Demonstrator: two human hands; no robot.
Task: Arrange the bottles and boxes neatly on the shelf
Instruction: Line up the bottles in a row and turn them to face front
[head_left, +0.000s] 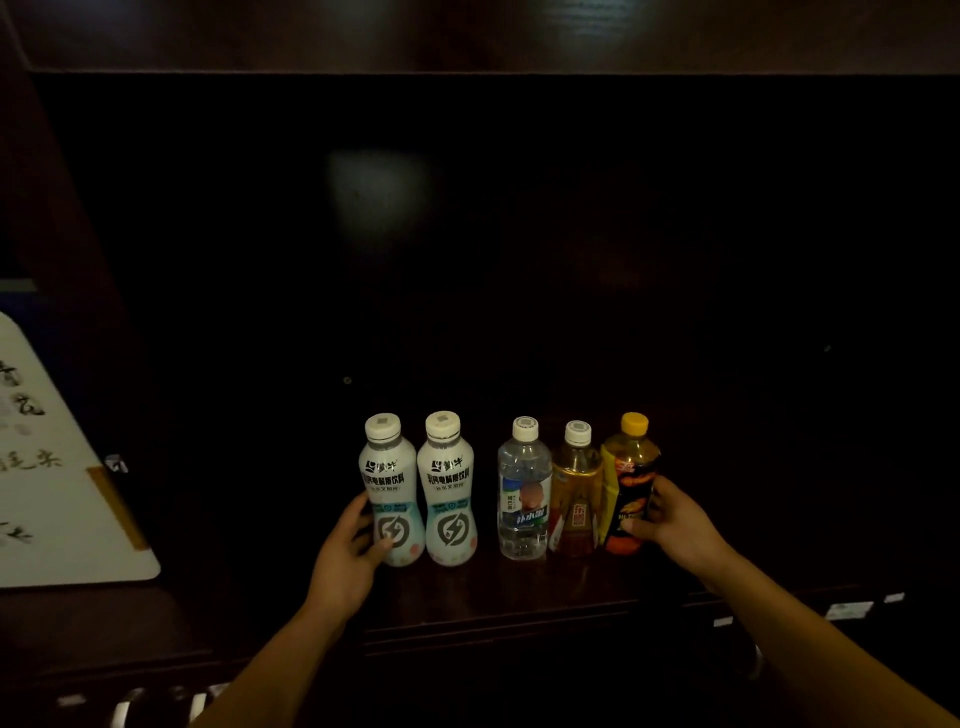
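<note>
Left hand (353, 545) reaches in from lower left, thumb across the front of the white bottle (390, 488), fingers round its side. Right hand (675, 522) reaches in from lower right, fingers curled on the yellow-capped bottle (630, 483). Both forearms bare, extended forward.

Shelf board (519, 592): dark wood, which was polished and gave a dull sheen along its front edge. Top board (467, 36): the same dark wood, glossy, with soft reflected highlights. Back panel (467, 234): dark and smooth, and it was faintly reflective in one patch. Left white bottle (390, 488) and second white bottle (449, 488): opaque white plastic, smooth, with a satin printed surface and white plastic caps. Water bottle (523, 488): clear, glossy plastic with a printed film label. Amber bottle (575, 493): clear plastic, shiny at the shoulder. Yellow-capped bottle (631, 483): clear plastic under a glossy black and orange film label; the cap was yellow plastic. Sheet (52, 493): it looked like matt white paper or card.
</note>
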